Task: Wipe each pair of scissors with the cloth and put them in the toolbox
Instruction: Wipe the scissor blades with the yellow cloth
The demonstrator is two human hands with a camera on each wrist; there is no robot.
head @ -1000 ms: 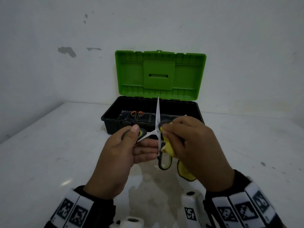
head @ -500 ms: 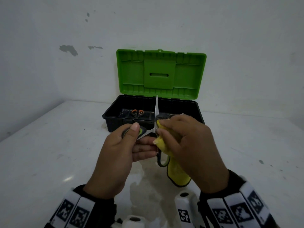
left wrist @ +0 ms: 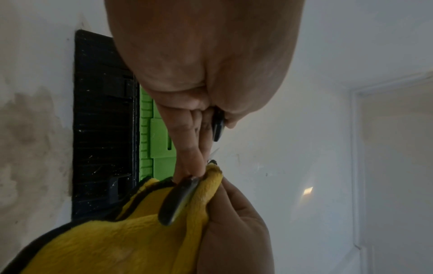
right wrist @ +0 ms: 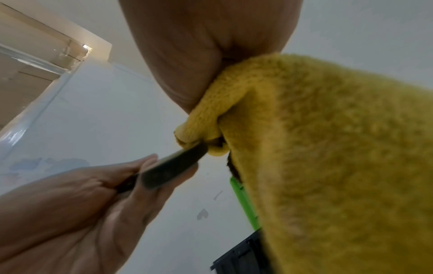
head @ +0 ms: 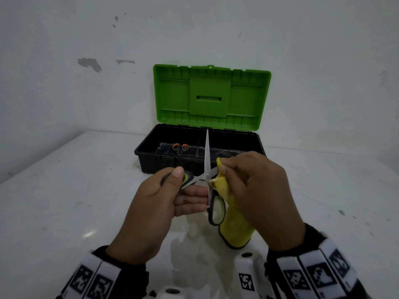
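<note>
My left hand (head: 172, 190) grips one black-and-green handle of a spread-open pair of scissors (head: 207, 156), thumb on top. One blade points straight up in front of the toolbox. The other handle loop (head: 216, 212) hangs below. My right hand (head: 244, 182) pinches a yellow cloth (head: 233, 223) around the second blade, just right of the pivot. The black toolbox (head: 151, 160) stands behind with its green lid (head: 211, 98) raised. An orange-handled pair of scissors (head: 180, 147) lies inside it. In the left wrist view the cloth (left wrist: 131, 237) wraps beside the dark handle (left wrist: 175, 200).
The white table (head: 64, 201) carries a damp stain (head: 194, 251) under my hands. A white wall rises directly behind the toolbox. White marker-tagged camera mounts (head: 246, 277) sit by my wrists at the bottom edge.
My right hand and the cloth have slid up and slightly right along the covered blade. The left hand keeps the same grip on the handle.
</note>
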